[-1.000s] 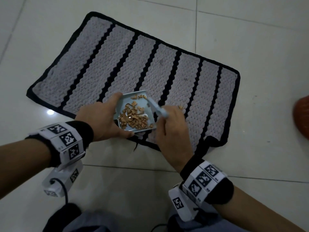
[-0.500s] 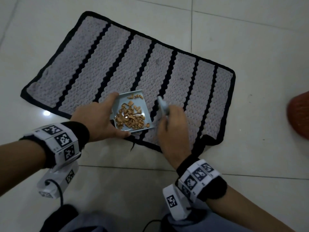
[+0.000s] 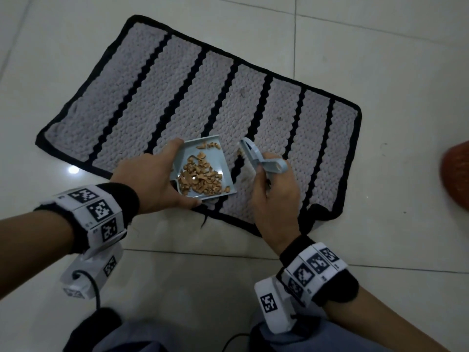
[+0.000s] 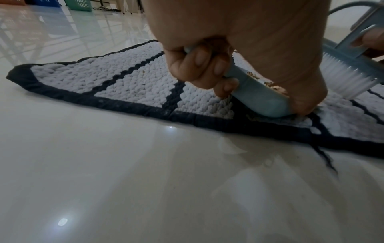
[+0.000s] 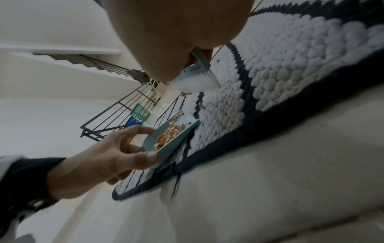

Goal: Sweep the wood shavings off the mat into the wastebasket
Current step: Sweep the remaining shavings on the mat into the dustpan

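A grey mat (image 3: pixel 203 97) with black stripes lies on the tiled floor. My left hand (image 3: pixel 167 174) grips a light blue dustpan (image 3: pixel 205 151) that rests tilted on the mat's near edge and holds a heap of wood shavings (image 3: pixel 200 179). Just right of the pan, my right hand (image 3: pixel 266 174) grips a light blue brush (image 3: pixel 251 151), its white bristles (image 5: pixel 195 82) down toward the mat. A few shavings (image 3: pixel 239 152) lie on the mat beside the brush. The orange wastebasket (image 3: pixel 456 174) shows at the right edge. In the left wrist view, fingers curl under the dustpan (image 4: pixel 259 98).
Glossy tile floor (image 3: pixel 380 47) surrounds the mat. A loose black thread (image 3: pixel 204 222) trails from the mat's near edge. Green and blue baskets (image 4: pixel 79 5) and a dark metal rack (image 5: pixel 116 118) stand far off. My knees are at the bottom of the head view.
The brush has left the dustpan's right rim and moved right, now beside the pan over the mat. The dustpan and left hand have stayed in place.
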